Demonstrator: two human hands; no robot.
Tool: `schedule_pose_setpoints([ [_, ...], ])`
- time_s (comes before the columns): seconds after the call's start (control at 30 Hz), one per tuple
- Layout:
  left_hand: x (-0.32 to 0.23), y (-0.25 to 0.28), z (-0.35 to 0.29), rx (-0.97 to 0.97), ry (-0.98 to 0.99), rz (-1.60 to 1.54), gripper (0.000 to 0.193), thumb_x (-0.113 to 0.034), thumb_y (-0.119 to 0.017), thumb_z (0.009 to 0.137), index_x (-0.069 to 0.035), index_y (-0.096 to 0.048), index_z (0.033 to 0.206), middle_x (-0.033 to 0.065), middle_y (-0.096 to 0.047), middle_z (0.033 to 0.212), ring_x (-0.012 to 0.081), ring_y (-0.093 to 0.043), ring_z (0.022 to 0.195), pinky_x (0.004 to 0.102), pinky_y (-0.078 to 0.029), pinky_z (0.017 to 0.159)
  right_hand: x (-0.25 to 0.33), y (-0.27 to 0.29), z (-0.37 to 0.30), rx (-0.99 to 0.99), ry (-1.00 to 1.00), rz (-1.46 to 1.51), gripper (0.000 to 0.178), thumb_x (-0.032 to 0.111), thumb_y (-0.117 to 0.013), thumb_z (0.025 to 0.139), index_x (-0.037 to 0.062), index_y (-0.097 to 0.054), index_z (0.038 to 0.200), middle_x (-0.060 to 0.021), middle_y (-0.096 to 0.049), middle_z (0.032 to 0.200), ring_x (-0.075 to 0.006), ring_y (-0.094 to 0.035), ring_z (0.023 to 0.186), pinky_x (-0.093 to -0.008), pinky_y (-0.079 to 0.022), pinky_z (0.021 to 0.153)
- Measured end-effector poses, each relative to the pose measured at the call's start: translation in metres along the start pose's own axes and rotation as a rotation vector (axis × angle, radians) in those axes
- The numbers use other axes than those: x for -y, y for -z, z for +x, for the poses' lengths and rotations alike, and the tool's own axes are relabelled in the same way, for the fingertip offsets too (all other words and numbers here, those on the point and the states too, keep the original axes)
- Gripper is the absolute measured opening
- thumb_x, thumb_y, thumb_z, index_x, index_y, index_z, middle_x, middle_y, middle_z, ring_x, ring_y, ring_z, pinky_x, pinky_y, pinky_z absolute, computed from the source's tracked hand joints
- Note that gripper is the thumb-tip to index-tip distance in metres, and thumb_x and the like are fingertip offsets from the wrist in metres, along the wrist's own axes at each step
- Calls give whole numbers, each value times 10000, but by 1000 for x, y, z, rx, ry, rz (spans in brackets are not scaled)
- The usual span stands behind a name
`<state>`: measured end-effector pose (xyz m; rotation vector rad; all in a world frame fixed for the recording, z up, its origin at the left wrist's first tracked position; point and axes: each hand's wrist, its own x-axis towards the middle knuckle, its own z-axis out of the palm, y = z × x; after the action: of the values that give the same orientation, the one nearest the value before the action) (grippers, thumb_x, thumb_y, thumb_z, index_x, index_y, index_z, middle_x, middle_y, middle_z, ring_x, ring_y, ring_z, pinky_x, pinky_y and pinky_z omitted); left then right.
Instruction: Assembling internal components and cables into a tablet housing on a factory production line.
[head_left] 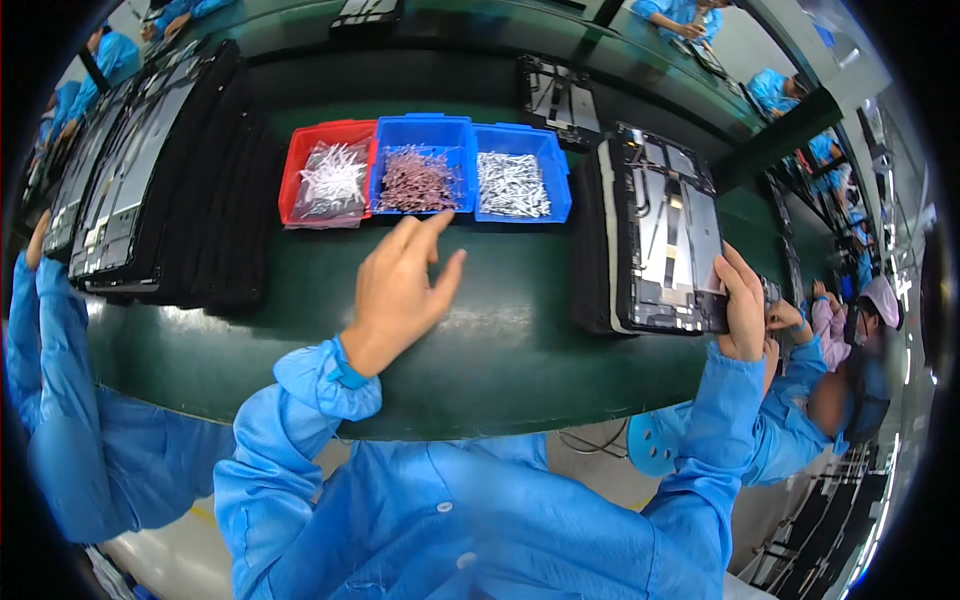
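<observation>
My left hand [402,285] is over the green table with its fingers apart and nothing in them. Its fingertips are at the front rim of the middle blue bin [425,124], which holds many small pinkish-brown parts [418,180]. My right hand [742,300] grips the right edge of an opened tablet-like device [668,240] with its inner parts exposed. That device lies on top of a stack with dark padding at the right. A red bin [299,160] holds white strip-like parts in a clear bag, and another blue bin [556,175] holds small white-and-dark pieces.
A tall stack of similar devices [125,190] with black foam layers [215,200] stands at the left. Another opened device [560,98] lies behind the bins. A dark frame post [780,140] rises at the right. Co-workers in blue sit on both sides, one [65,430] close at left.
</observation>
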<state>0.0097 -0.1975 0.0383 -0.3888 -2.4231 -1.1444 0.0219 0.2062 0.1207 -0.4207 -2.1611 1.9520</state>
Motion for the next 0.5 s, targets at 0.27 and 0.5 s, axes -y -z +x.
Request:
schedule_pose_setpoints([
  [0.27, 49, 22, 32, -118, -167, 269, 246, -84, -776, 810, -32, -709, 1040, 89, -557, 840, 256, -574, 761, 378, -482, 652, 87, -36, 41, 157, 569, -712, 415, 286, -672, 978, 13, -640, 1290, -73, -685, 1148, -103, -584, 945, -248, -476, 789],
  [0.5, 58, 9, 39, -123, -203, 241, 219, -78, -793, 782, -52, -722, 988, 75, -566, 845, 258, -569, 778, 385, -483, 670, 81, -243, 199, 451, 243, -1220, 1049, 816, -573, 807, -41, -523, 1409, -273, -574, 1365, -380, -538, 1307, -490, -529, 961],
])
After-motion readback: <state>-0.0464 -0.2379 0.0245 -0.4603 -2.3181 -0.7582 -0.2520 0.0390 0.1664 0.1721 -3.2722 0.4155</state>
